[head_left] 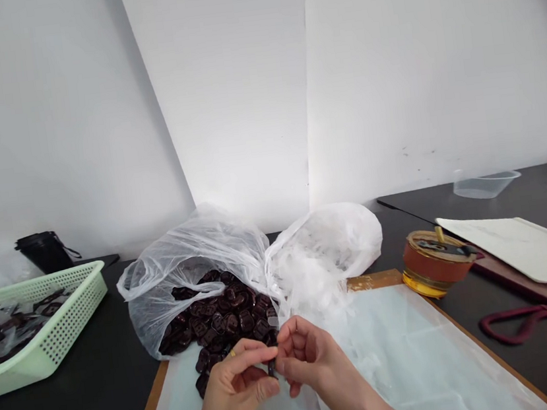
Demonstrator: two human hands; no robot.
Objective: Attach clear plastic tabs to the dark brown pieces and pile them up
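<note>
My left hand [243, 385] pinches a small glossy dark brown piece [272, 368] edge-on between thumb and fingertips. Right beside it, my right hand [308, 354] has its thumb and fingers closed at the piece's edge; whatever lies between them is hidden. Just beyond the fingers, many similar dark pieces [227, 317] with raised markings spill from a clear plastic bag [162, 272] lying on its side. To its right, a white translucent bag [362, 240] holds a heap of thin clear plastic bits [306, 271]. Both hands are above a board [411, 348] covered with pale sheeting.
At left stands a pale green basket [69, 330] of dark pieces with clear plastic, near a black cup [46, 251]. On the right are a round amber container [433, 265], a white notebook [523, 247], dark red-handled scissors [513, 328] and a clear tub [483, 184].
</note>
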